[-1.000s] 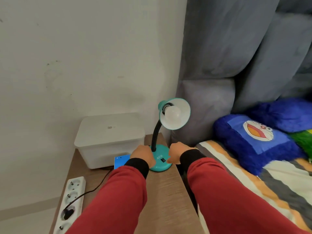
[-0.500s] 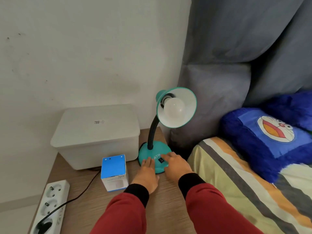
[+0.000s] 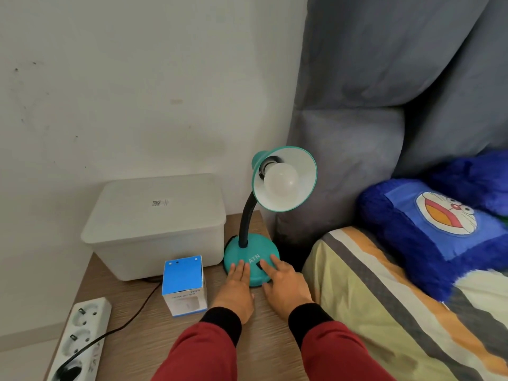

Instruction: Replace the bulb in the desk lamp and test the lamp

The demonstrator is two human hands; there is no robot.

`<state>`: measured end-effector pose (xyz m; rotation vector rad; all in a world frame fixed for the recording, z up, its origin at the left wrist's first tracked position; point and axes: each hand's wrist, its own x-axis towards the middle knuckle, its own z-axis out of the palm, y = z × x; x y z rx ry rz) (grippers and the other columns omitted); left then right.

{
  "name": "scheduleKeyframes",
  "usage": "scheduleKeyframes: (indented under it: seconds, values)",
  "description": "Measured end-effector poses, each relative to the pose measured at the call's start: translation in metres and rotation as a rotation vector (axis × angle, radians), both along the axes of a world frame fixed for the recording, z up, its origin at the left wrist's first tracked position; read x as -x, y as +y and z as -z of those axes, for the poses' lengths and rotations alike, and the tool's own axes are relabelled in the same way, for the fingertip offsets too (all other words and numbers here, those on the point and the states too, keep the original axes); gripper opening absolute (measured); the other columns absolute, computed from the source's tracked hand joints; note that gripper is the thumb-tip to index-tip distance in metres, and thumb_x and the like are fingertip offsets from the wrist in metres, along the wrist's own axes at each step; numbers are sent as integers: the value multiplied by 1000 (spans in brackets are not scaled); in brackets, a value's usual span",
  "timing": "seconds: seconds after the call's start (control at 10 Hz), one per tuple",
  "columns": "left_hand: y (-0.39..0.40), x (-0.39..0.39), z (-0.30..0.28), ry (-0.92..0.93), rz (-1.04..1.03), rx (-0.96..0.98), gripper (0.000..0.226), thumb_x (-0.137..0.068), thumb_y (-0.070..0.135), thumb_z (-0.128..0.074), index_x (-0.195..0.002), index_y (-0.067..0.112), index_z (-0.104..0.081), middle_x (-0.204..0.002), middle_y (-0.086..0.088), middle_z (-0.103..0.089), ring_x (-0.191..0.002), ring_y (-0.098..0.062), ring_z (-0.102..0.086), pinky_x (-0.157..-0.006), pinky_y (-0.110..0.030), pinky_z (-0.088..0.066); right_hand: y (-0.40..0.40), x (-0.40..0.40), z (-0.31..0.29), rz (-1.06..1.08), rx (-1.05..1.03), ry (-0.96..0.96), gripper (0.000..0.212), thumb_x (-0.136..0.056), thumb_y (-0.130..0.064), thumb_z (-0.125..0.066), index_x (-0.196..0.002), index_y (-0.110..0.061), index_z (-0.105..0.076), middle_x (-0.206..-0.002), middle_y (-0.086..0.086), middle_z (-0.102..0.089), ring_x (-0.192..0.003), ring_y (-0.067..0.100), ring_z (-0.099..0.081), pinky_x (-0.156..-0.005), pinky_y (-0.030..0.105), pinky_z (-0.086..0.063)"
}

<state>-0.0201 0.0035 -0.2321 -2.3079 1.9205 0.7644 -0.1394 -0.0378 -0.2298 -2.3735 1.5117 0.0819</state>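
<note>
Your left hand (image 3: 235,291) lies flat and open on the table (image 3: 269,350), fingertips on the near edge of the lamp base (image 3: 251,261), holding nothing. Your right hand (image 3: 284,284) is also open and empty, its forefinger stretched to the black switch (image 3: 259,266) on the base. A second ago both hands gripped the base from either side; they have since let go and come round to its front, and your view has dropped closer.

Reading: placing the lamp is done, and you are at the test step.

Left of the hands stands the blue bulb box (image 3: 183,284), upright and just beside the base. The power strip (image 3: 79,336) sits at the near left corner with a black cord (image 3: 132,317) plugged in.

Beyond, the bulb (image 3: 281,180) is seated in the shade (image 3: 298,182), unlit. Behind the box stands a white bin (image 3: 154,224).

Next: press the switch; watch the bulb.
</note>
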Motion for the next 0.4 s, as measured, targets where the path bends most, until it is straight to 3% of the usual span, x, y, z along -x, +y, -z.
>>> scheduleKeyframes:
  seconds: [0.3, 0.4]
  values:
    - [-2, 0, 1, -54, 25, -4, 68, -99, 16, -35, -151, 4, 7, -159, -9, 13, -148, -26, 11, -119, -30, 2, 1, 2, -9, -53, -26, 11, 68, -89, -30, -52, -149, -34, -19, -159, 3, -16, -143, 23, -24, -111, 41, -30]
    - [-2, -1, -2, -40, 8, 51, 69, -99, 26, -37, -152, 8, 4, -160, -6, 8, -149, -23, 5, -121, -36, -9, 1, 2, -8, -30, -23, -38, 71, -89, -31, -52, -149, -40, -15, -159, 3, -17, -145, 23, -22, -111, 41, -30]
